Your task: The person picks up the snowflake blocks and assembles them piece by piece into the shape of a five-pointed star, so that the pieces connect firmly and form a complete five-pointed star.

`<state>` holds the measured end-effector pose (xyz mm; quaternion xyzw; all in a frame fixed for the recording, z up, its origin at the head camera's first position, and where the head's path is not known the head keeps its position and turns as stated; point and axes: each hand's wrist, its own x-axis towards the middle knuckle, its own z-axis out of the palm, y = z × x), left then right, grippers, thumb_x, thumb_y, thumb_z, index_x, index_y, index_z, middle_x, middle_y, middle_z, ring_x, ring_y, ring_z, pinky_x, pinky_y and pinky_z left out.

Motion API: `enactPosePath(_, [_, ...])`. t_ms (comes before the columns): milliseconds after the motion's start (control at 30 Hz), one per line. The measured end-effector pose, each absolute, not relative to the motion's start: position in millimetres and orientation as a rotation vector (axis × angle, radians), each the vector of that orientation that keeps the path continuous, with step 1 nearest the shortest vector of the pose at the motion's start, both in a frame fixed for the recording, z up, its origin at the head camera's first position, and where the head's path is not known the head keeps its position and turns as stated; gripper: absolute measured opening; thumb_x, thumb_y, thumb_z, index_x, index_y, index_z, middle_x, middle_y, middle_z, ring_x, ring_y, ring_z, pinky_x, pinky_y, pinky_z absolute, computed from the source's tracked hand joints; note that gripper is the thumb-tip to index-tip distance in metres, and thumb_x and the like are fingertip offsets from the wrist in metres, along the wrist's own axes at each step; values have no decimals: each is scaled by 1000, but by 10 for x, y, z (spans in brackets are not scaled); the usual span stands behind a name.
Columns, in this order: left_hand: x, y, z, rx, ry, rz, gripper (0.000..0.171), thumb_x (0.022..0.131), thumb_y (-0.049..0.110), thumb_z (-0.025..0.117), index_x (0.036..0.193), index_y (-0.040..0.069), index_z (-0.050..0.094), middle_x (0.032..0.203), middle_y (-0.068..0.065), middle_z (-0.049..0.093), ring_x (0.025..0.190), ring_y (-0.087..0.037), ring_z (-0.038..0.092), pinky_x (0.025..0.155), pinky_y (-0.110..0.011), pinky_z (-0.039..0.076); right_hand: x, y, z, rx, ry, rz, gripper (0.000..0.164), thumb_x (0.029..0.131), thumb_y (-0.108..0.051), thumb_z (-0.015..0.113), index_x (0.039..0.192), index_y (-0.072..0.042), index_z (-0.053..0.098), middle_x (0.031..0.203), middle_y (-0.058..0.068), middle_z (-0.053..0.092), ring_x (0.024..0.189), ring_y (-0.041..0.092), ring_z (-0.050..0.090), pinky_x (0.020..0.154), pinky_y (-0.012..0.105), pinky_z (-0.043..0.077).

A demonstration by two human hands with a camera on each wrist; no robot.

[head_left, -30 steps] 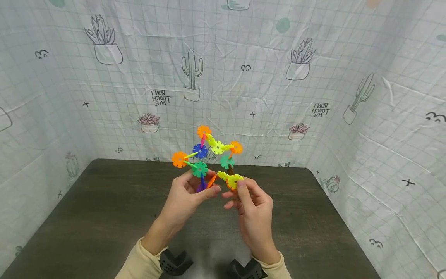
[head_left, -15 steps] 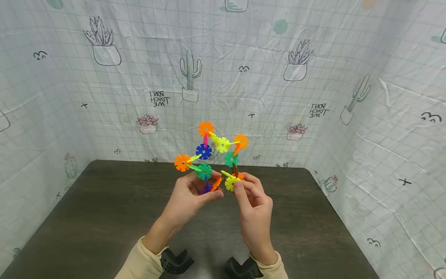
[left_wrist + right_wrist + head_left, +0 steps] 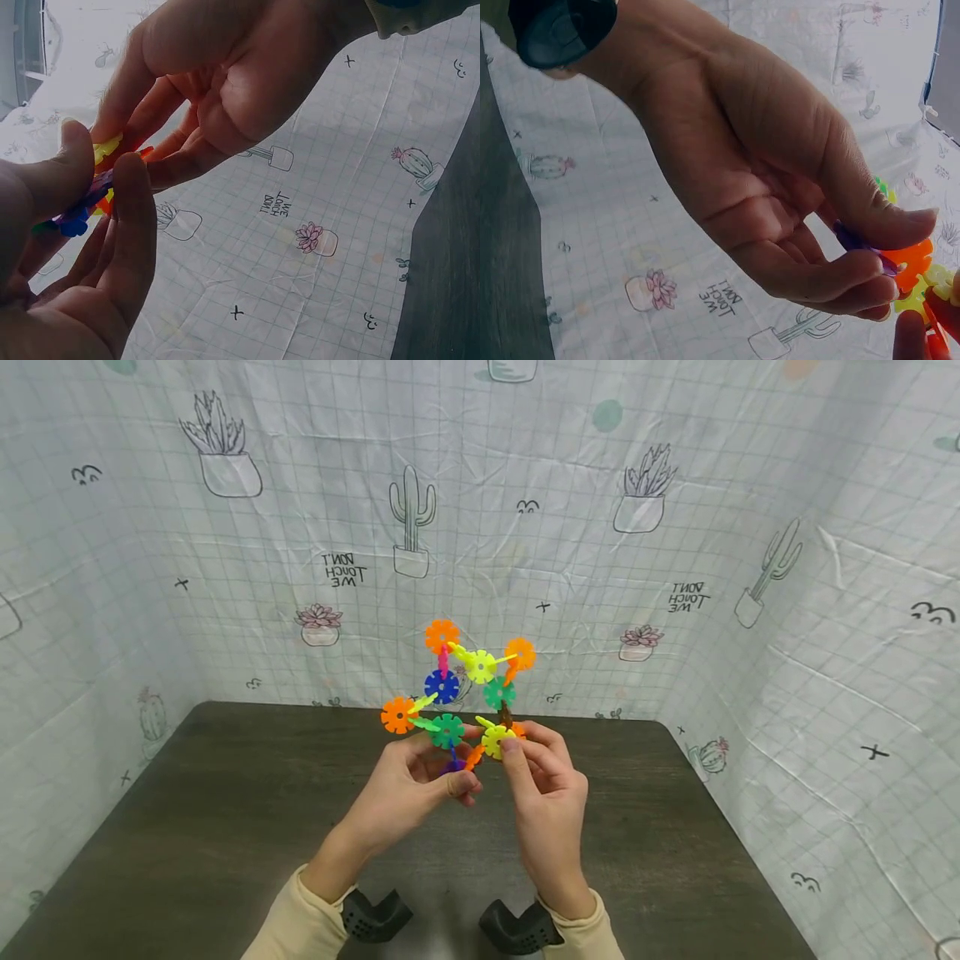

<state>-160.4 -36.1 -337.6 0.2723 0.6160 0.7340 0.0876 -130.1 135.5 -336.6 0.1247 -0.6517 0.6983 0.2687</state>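
Slotted plastic snowflake building discs form a loop-shaped chain in the air, including an orange disc (image 3: 442,637) at the top, a blue disc (image 3: 442,687) and a green disc (image 3: 447,731). My left hand (image 3: 408,781) pinches the chain's lower left end at a purple disc (image 3: 853,238), beside an orange disc (image 3: 915,264). Between thumb and fingers, my right hand (image 3: 553,793) holds the lower right end at a yellow disc (image 3: 495,742), with an orange disc behind it. These two ends almost meet; whether their slots interlock I cannot tell. Fingers partly hide both ends.
Below the hands stretches a dark wooden table (image 3: 225,827). White grid-patterned cloth (image 3: 480,527) with plant drawings encloses its back and sides. A black wrist device (image 3: 375,917) sits at the left cuff, another black device (image 3: 520,927) at the right.
The chain's two lower ends have come closer together. The left hand has shifted slightly right, and the yellow disc in my right hand has turned and moved a little left and up.
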Motion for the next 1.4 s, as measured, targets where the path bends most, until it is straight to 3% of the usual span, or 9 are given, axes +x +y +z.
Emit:
enactPosePath(133, [-1603, -372, -3369, 798, 1878, 2156, 47, 90, 20, 76, 135, 14, 64, 103, -12, 71, 80, -23, 72, 77, -43, 62, -1319, 1375, -3332, 360, -1815, 1844, 19, 100, -4, 62, 102, 12, 72, 118, 11, 57, 99, 22, 68, 90, 28, 59])
enactPosePath(600, [-1574, -386, -3373, 726, 1976, 2071, 45, 88, 25, 79, 125, 5, 66, 98, -14, 74, 83, -24, 74, 77, -39, 63, -1330, 1480, -3276, 451, -2018, 1782, 16, 99, -2, 62, 95, 12, 67, 111, 11, 54, 92, 15, 67, 86, 26, 59])
enactPosePath(867, [-1545, -401, -3338, 689, 2034, 2030, 32, 88, 11, 80, 114, -3, 67, 93, -15, 73, 75, -22, 71, 73, -38, 62, -1316, 1475, -3245, 469, -2145, 1752, 18, 101, -7, 61, 87, 3, 63, 106, 10, 52, 90, 24, 65, 83, 28, 59])
enactPosePath(1133, [-1525, -424, -3325, 666, 2048, 2010, 32, 87, 9, 81, 114, -4, 69, 97, -15, 73, 76, -27, 72, 71, -37, 62, -1298, 1505, -3193, 454, -2265, 1733, 18, 102, -13, 61, 87, -5, 66, 107, 6, 53, 89, 24, 65, 83, 34, 58])
enactPosePath(1400, [-1529, -452, -3327, 701, 2047, 1971, 31, 88, 9, 80, 113, -5, 68, 92, -15, 73, 71, -21, 69, 69, -38, 62, -1292, 1524, -3185, 482, -2329, 1775, 18, 103, -18, 61, 90, -7, 66, 106, 7, 50, 91, 27, 64, 86, 39, 55])
